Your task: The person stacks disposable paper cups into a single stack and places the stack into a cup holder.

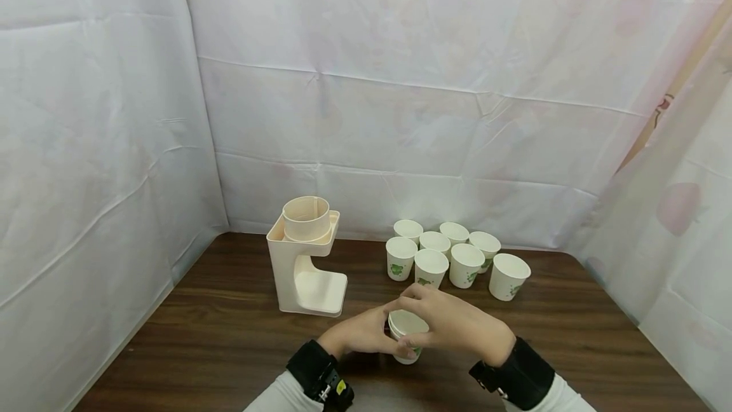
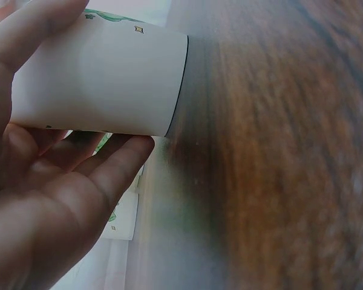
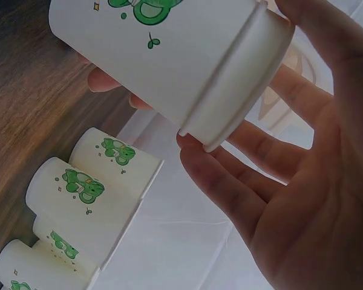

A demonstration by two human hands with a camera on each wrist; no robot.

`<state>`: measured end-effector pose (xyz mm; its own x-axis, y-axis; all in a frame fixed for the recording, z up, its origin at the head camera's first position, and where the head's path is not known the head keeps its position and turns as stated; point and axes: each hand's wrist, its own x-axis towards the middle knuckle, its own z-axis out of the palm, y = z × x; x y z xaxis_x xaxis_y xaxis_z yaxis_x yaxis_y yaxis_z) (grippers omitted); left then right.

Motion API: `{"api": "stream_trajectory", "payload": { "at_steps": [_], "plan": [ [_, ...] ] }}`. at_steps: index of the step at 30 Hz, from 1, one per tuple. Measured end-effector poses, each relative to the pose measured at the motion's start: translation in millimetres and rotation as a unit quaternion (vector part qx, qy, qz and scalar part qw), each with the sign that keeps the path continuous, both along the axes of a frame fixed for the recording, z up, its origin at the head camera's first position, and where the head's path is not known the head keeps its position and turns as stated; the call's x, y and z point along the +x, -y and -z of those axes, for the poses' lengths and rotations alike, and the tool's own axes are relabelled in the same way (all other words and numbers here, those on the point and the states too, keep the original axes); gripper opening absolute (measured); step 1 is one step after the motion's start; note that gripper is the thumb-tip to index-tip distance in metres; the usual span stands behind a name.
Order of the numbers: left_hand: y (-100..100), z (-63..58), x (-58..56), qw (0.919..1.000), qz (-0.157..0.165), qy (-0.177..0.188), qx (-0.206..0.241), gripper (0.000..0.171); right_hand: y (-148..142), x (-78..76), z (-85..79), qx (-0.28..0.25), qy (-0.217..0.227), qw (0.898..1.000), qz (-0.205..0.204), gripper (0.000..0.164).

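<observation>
Two nested white paper cups (image 1: 407, 322) with green cartoon prints stand near the front middle of the table. My left hand (image 1: 363, 334) grips the outer cup (image 2: 109, 78) from the left, thumb on one side and fingers on the other, low near the tabletop. From the right, my right hand (image 1: 452, 320) holds the inner cup (image 3: 248, 78) around its rim with thumb and fingers. Only a short band of that inner cup shows above the outer rim; the rest is hidden inside. Both hands meet around the stack in the head view.
Behind the hands, several white paper cups (image 1: 431, 262) stand upright in a close group at the back right. A cream plastic stand (image 1: 286, 272) with a round holder (image 1: 306, 221) on top is at the left. White curtains (image 1: 372, 126) enclose the brown wooden table (image 1: 229, 336).
</observation>
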<state>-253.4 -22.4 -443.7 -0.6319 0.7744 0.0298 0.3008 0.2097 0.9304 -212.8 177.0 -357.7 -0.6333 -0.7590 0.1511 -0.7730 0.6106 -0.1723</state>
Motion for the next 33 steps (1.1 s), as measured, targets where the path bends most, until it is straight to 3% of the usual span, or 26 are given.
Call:
{"api": "stream_trajectory", "payload": {
  "at_steps": [6, 16, 27, 33],
  "plan": [
    [-0.1, 0.4, 1.3, 1.0, 0.002, 0.009, 0.004, 0.059, 1.1, -0.8, 3.5, -0.008, -0.002, 1.0, -0.011, 0.045],
    [0.2, -1.3, 2.1, 0.9999, -0.007, -0.009, -0.005, 0.063, 1.3, -0.3, 7.2, -0.014, -0.023, 1.0, -0.013, 0.048],
    [-0.1, -1.1, -0.7, 0.9999, 0.009, -0.002, 0.004, 0.06, -0.5, -1.3, 5.8, -0.005, -0.014, 1.0, 0.0, 0.05],
    [-2.3, 0.7, -2.3, 0.9991, 0.025, 0.003, 0.034, 0.062, -5.4, 1.2, 3.0, -0.002, -0.022, 1.0, 0.012, 0.052]
  ]
}}
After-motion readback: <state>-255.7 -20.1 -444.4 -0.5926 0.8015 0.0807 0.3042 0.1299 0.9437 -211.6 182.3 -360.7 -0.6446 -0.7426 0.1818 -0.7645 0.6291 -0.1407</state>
